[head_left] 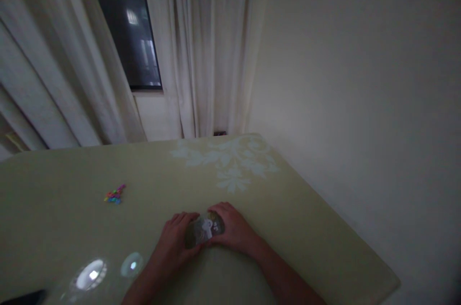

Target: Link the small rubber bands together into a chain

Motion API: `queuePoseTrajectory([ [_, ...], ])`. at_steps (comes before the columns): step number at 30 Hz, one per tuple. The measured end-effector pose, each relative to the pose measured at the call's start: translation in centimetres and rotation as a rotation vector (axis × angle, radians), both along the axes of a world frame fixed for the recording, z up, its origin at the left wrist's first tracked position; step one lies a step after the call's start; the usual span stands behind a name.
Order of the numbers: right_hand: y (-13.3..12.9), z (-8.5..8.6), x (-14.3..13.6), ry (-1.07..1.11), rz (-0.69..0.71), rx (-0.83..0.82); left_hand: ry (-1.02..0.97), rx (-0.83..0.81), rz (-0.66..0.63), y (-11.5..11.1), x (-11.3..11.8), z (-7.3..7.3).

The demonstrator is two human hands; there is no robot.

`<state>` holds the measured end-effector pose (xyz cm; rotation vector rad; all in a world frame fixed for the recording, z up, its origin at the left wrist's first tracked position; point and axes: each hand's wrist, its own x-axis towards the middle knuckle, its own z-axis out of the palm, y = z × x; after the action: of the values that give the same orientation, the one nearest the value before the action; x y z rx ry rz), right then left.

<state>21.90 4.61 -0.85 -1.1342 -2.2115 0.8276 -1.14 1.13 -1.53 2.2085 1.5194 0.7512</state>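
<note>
Low in the middle of the view, my left hand (178, 235) and my right hand (232, 228) grip a small see-through container (206, 229) from both sides. White marks show on its front, and it looks darker toward its right end. Each hand has its fingers curled over the far side and its thumb along the near side. My palms hide both ends of the container, and its exact kind is unclear. It is at or just above the tabletop (288, 247). Off to the left, apart from my hands, lies a little pile of colourful small pieces (115, 195).
A dark object (27, 298) shows at the lower left corner. Bright round reflections (91, 274) shine on the tabletop nearby. A pale wall (360, 103) borders the table's right edge; curtains (201, 55) and a dark window (126, 21) stand beyond its far edge.
</note>
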Motion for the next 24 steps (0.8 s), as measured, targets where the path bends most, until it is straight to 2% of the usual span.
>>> queuePoseTrajectory([
  [4,0.2,-0.2,0.1,0.023,0.018,0.02,0.025,0.01,0.007,0.0,0.1,0.7],
  [8,0.2,0.1,0.1,0.005,0.014,0.012,0.016,0.02,0.009,0.0,0.1,0.8],
  [14,0.0,0.2,0.0,0.011,0.01,0.024,-0.032,-0.006,0.018,-0.2,-0.1,0.3],
  [19,0.0,0.3,-0.2,0.083,0.016,0.043,-0.031,0.044,0.05,-0.1,-0.4,-0.5],
  [21,0.4,0.5,0.1,0.14,-0.035,0.059,-0.008,0.074,0.043,0.1,-0.6,-0.7],
  [24,1.5,0.8,1.5,0.135,-0.266,0.093,0.023,0.1,0.031,0.3,-0.8,-0.8],
])
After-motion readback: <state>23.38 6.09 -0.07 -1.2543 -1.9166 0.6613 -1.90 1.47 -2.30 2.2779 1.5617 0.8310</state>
